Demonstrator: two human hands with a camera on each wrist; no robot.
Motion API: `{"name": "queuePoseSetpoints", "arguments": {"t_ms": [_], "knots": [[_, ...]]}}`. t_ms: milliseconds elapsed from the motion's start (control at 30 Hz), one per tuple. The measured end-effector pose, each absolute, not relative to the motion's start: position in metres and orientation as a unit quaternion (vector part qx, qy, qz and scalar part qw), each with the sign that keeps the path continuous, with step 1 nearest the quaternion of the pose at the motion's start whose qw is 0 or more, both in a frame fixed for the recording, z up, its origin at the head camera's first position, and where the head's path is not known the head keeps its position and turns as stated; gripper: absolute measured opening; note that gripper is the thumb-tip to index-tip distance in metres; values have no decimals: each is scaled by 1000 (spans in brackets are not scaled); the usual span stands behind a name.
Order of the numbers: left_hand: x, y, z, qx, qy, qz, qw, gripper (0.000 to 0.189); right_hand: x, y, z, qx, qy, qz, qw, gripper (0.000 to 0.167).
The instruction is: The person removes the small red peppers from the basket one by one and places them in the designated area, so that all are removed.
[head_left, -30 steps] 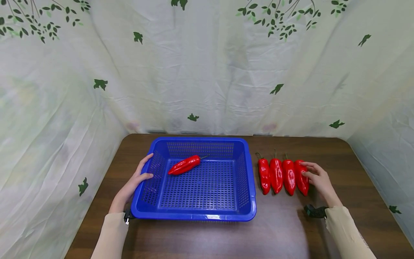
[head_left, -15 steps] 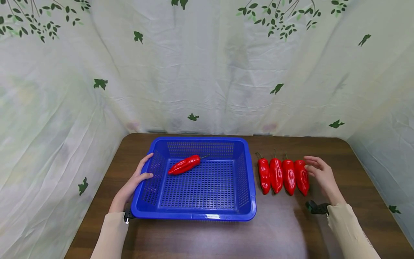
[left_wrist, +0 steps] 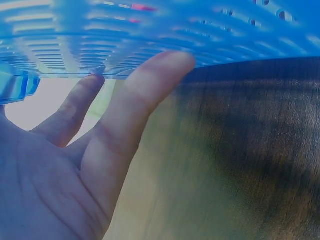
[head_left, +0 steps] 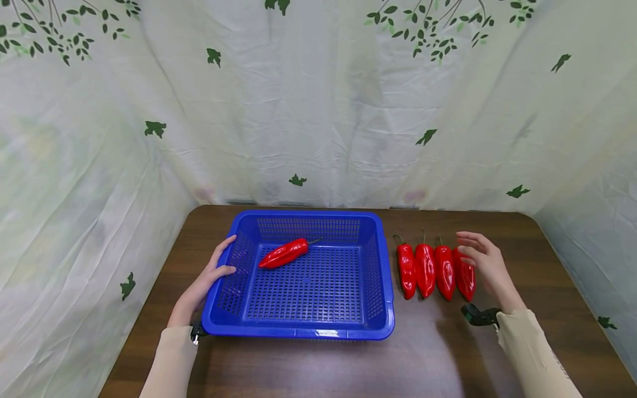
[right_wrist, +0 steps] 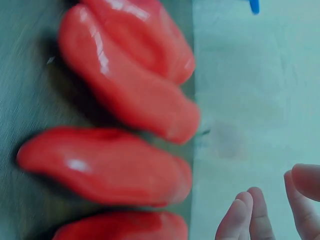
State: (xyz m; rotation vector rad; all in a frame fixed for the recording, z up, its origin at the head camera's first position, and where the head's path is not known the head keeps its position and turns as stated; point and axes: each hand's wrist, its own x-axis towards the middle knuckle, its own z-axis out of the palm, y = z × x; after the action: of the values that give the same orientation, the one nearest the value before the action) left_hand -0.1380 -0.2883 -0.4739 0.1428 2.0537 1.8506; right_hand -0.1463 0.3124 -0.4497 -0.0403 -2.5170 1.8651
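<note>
My left hand (head_left: 206, 282) is at the left side of a blue plastic basket (head_left: 298, 333), its thumb and forefinger spread apart over the rim. In the left wrist view, the fairly straight fingers of this hand (left_wrist: 100, 135) touch the slatted wall. One glossy red pepper (head_left: 285, 254) with a thin stem lies in the basket. My right hand (head_left: 490, 265) is over the rightmost red pepper (head_left: 465, 279) of a row, covering its stem end. The right wrist view shows its fingertips (right_wrist: 232, 217) with nothing between them, apart from the peppers (right_wrist: 107, 167).
Several red peppers (head_left: 425, 271) lie side by side on the brown wooden table (head_left: 298, 370), right of the basket. A pale curtain (head_left: 328, 110) with leaf prints hangs behind and on both sides. A dark wrist camera (head_left: 479, 315) sits under the right wrist.
My right hand, with its fingertips at the rightmost pepper's side a second ago, drew back a little, then moved up toward the stem end. The left hand and basket stay put.
</note>
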Motion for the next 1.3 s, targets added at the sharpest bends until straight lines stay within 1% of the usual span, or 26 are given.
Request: {"name": "queuePoseSetpoints", "arguments": {"t_ms": [300,533,1300], "knots": [[-139,-290,-475,51,731,655,185,67,-151,285,-438,19,-787,616,-27,41],[-139,-290,-476,54,732,654,184,67,-155,260,-431,29,-772,632,-63,44],[-138,-288,-474,41,737,650,184,67,-170,195,-416,84,-731,669,-107,38]]}}
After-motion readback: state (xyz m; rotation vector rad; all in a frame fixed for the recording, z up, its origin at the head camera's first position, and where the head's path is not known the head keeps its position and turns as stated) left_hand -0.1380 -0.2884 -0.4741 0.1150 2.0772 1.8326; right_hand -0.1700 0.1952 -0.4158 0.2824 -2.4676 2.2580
